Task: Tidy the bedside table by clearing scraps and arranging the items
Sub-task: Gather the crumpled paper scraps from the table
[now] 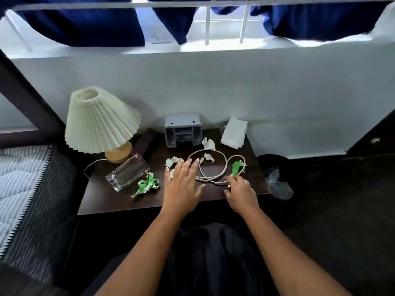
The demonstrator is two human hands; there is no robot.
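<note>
The dark bedside table (102,195) holds crumpled paper scraps: a green-and-white one (147,183) near the front, a pale one (172,161) and small white ones (209,157) in the middle. A white cable (210,165) lies looped at centre. My left hand (181,186) hovers flat, fingers spread, over a pale scrap. My right hand (240,192) pinches a green scrap (237,167) at the cable's right loop.
A pleated cream lamp (100,122) stands at the back left, with a drinking glass (127,173) lying on its side in front of it. A grey organiser (182,131) and white tissue pack (234,133) sit against the wall. A bed (23,189) is on the left; crumpled plastic (277,184) lies right.
</note>
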